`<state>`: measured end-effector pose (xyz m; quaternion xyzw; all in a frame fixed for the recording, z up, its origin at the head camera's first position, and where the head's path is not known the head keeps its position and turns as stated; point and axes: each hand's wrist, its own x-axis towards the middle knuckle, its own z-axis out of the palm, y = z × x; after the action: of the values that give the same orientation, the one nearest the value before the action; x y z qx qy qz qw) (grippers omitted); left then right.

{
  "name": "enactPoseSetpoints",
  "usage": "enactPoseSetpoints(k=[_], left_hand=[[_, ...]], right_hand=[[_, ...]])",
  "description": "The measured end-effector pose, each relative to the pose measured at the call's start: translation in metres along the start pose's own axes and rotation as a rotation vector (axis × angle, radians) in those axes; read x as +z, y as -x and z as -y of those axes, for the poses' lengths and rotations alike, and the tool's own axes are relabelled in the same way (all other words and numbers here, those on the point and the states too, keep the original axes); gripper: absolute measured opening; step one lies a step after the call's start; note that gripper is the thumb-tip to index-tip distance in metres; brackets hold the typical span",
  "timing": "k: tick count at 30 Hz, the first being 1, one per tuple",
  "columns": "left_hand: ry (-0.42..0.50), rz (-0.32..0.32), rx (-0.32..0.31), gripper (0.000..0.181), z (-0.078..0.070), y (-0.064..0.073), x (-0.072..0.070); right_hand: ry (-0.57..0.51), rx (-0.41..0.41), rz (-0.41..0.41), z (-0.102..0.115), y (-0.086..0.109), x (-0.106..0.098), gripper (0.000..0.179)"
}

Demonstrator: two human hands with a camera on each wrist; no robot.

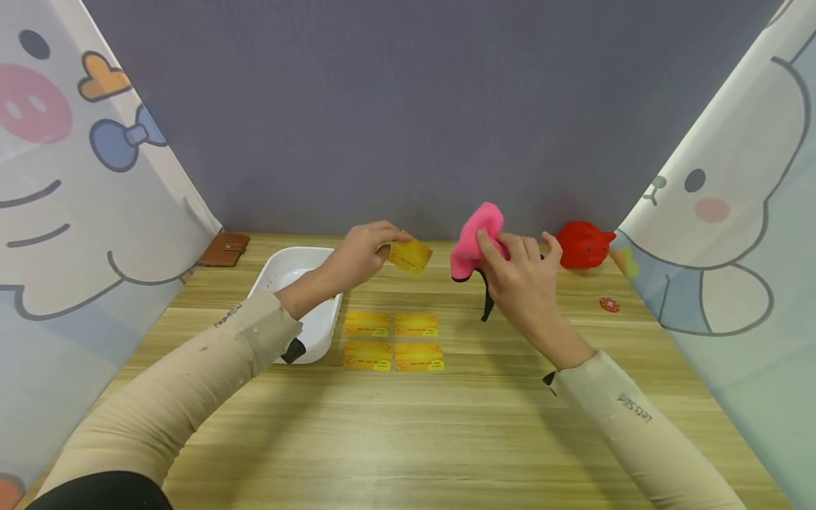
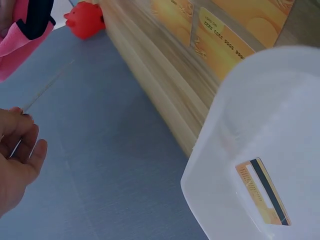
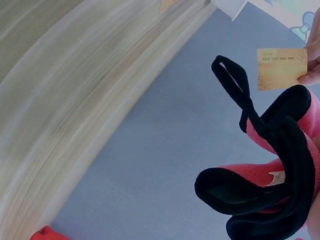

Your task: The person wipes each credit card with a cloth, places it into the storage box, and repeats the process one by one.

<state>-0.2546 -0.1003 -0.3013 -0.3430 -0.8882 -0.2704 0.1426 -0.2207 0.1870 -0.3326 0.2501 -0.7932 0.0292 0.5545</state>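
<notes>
My left hand (image 1: 360,255) pinches a golden bank card (image 1: 411,255) between thumb and fingers, above the back of the table. In the right wrist view the card's (image 3: 282,69) numbered face shows; the left wrist view catches it edge-on. My right hand (image 1: 525,276) holds up a pink fabric piece (image 1: 474,237) with black edging, openings and a dangling black strap loop (image 3: 232,80). Its exact kind is unclear. Several more golden cards (image 1: 366,324) lie in two rows on the table, below and between the hands.
A white plastic tray (image 1: 328,329) stands under my left forearm, with a striped-back card (image 2: 262,192) inside. At the back left lies a brown leather wallet (image 1: 223,249). A red piggy bank (image 1: 581,246) and a red poker chip (image 1: 609,304) are on the right. A grey wall (image 1: 408,120) rises behind.
</notes>
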Motion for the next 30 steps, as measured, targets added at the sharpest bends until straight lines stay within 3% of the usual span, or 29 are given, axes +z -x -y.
enactPoseSetpoints(k=[7, 15, 26, 30], left_hand=[[0.019, 0.002, 0.003, 0.028, 0.0006, 0.0003, 0.0012], [-0.054, -0.027, 0.032, 0.016, -0.001, -0.0006, 0.0039], [0.119, -0.024, -0.065, 0.012, -0.0017, -0.0018, 0.0059], [0.173, -0.04, -0.1, 0.022, -0.0043, -0.0038, 0.0042]], right_hand=[[0.001, 0.004, -0.011, 0.0008, -0.0006, 0.0014, 0.023], [-0.001, 0.007, -0.007, 0.0011, 0.0007, 0.0024, 0.023], [-0.033, 0.004, -0.002, 0.0022, 0.0018, 0.0041, 0.026], [-0.047, 0.008, -0.003, 0.0021, 0.0019, 0.0039, 0.027]])
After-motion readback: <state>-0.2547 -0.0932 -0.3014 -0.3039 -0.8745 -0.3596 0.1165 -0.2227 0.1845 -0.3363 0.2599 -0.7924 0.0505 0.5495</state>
